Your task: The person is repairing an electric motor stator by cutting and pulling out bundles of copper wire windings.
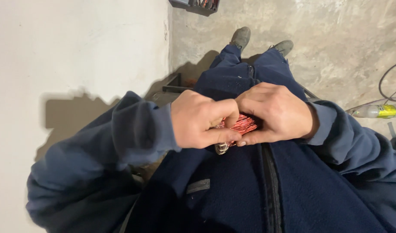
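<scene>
Bare grey concrete floor (336, 34) below, white wall (77, 43) alongside. Dark blue fleece jacket (232, 190) fills the lower view. Left hand (202, 120) and right hand (277, 113) meet in front of the chest, fingers closed around a coil of thin copper-red wire (242, 124) held between them. Yellow-labelled plastic bottle (377, 111) lies on the floor, well apart.

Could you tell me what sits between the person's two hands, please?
In the head view, a bundle of coppery-red wire sits between left hand and right hand, gripped by both.

Glossy copper wire coil (242, 124), matt fleece jacket (310, 194)
</scene>
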